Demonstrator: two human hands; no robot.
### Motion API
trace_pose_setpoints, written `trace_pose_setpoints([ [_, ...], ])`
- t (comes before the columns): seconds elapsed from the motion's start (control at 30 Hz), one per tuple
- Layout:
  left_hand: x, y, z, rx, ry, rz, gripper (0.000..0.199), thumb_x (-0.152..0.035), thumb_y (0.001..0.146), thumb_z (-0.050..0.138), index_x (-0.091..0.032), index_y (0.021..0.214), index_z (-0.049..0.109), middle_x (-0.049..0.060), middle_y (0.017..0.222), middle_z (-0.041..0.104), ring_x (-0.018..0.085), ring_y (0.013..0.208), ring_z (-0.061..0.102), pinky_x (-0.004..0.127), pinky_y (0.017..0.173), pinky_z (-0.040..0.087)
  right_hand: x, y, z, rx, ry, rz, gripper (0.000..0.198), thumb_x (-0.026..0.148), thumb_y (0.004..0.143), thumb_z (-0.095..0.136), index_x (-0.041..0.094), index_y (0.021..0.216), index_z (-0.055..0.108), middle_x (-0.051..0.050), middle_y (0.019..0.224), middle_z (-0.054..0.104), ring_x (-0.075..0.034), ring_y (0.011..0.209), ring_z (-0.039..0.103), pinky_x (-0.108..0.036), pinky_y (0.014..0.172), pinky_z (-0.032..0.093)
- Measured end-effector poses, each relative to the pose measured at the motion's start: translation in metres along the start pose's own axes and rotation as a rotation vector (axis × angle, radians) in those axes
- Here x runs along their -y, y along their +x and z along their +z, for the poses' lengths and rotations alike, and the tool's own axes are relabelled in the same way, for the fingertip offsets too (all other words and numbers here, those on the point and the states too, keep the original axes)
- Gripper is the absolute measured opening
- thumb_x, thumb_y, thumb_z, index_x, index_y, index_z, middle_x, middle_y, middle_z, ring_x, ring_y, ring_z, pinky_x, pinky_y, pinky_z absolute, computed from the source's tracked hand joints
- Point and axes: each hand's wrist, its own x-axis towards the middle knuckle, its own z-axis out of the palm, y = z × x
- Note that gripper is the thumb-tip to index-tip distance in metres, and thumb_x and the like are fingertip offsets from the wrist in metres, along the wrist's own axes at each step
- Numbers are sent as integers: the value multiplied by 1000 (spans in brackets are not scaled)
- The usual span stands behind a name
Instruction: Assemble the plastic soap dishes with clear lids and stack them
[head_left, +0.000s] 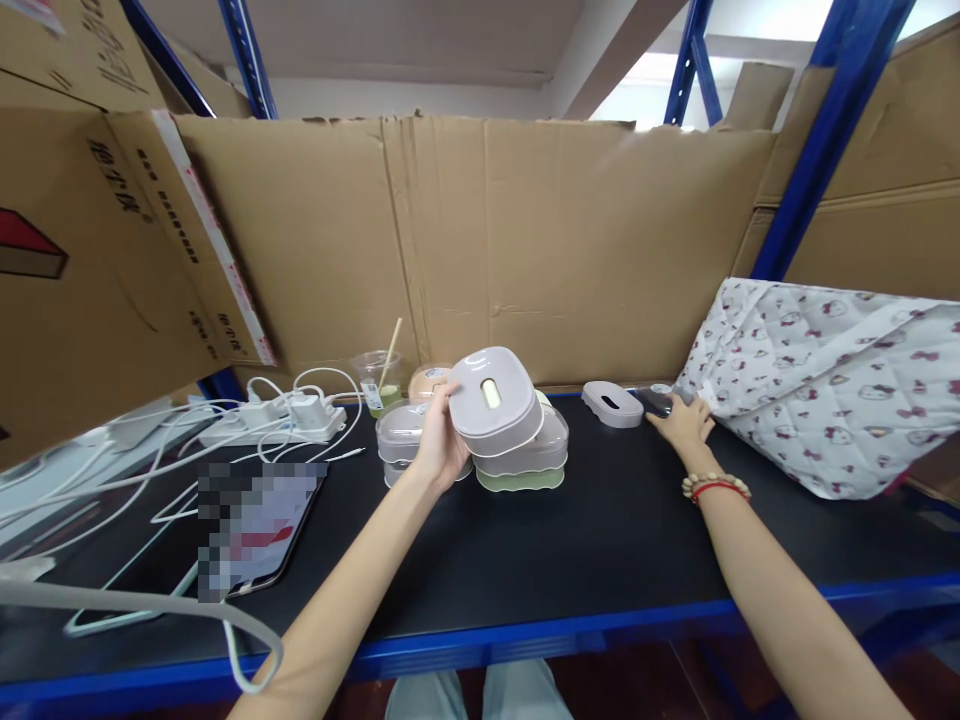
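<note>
My left hand [439,445] holds up a grey oval lid [495,400] with a small slot in its top, tilted above a stack of plastic boxes [521,455] in grey and green. Another grey box [401,440] sits just left of the stack, partly behind my hand. My right hand [684,425] lies flat on the black tabletop [525,540] at the right, fingertips on a small dark object [654,401]. A second grey slotted lid [613,404] rests on the table just left of that hand.
A patterned quilted cloth [825,380] lies at the right. A tablet [247,525], a white power strip [277,420] with several cables and a plastic cup with a stick [377,380] are at the left. Cardboard walls stand behind and beside the table.
</note>
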Motion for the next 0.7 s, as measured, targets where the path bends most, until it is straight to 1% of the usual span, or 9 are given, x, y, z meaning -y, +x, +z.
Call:
trace_pose_setpoints([
  [0.07, -1, 0, -1, 26, 19, -59, 30, -21, 79, 47, -12, 103, 63, 7, 80, 73, 22, 80, 69, 32, 71, 57, -2, 5, 6, -34, 50, -12, 26, 30, 66, 62, 15, 88, 61, -22, 119, 46, -39, 117, 40, -54, 92, 33],
  [0.13, -1, 1, -2, 68, 42, -92, 33, -21, 79, 48, -11, 106, 63, 8, 82, 73, 23, 80, 69, 33, 71, 57, -5, 8, 12, -54, 121, -26, 27, 36, 62, 67, 16, 78, 60, -22, 115, 45, -39, 113, 42, -54, 89, 34],
  [0.17, -1, 1, -2, 90, 49, -92, 34, -21, 78, 48, -10, 107, 62, 9, 83, 73, 23, 81, 69, 33, 72, 57, -6, 10, 14, -59, 158, -35, 29, 39, 60, 69, 17, 77, 59, -21, 115, 45, -39, 112, 42, -54, 89, 34],
  [0.3, 0, 3, -2, 123, 21, -35, 34, -17, 81, 48, -10, 111, 60, 9, 87, 73, 21, 86, 69, 30, 79, 56, -8, 11, 17, -89, 264, -35, 33, 45, 61, 68, 20, 80, 61, -18, 112, 47, -40, 112, 41, -58, 88, 32],
  [0.4, 2, 4, -1, 136, -7, 0, 34, -14, 81, 49, -10, 114, 58, 8, 91, 73, 19, 89, 68, 29, 84, 54, -1, 6, 11, -127, 286, 56, 27, 38, 63, 68, 19, 82, 64, -18, 109, 48, -41, 113, 39, -59, 90, 30],
  [0.47, 3, 3, -1, 147, -6, 4, 36, -11, 81, 49, -10, 116, 57, 8, 92, 72, 19, 90, 68, 29, 86, 54, 7, 1, 4, -148, 294, 110, 28, 32, 65, 66, 16, 88, 65, -19, 111, 45, -41, 113, 38, -57, 91, 30],
  [0.53, 4, 2, -1, 154, 3, 3, 37, -10, 81, 49, -9, 118, 56, 8, 93, 72, 18, 89, 68, 29, 87, 53, 16, -5, -4, -170, 331, 114, 31, 30, 66, 64, 14, 93, 66, -20, 116, 41, -40, 114, 39, -54, 92, 33],
  [0.6, 6, 2, -1, 164, 11, 14, 38, -9, 82, 50, -9, 119, 56, 9, 96, 71, 19, 91, 67, 30, 89, 53, 27, -10, -11, -218, 409, 63, 34, 31, 68, 63, 14, 97, 66, -19, 117, 40, -36, 114, 40, -51, 93, 35],
  [0.7, 8, 2, -2, 191, 15, 48, 35, -16, 85, 51, -12, 119, 56, 10, 105, 70, 19, 98, 65, 32, 91, 52, 50, -22, -16, -323, 560, -124, 35, 35, 70, 62, 15, 98, 66, -16, 113, 42, -31, 114, 42, -47, 98, 36],
])
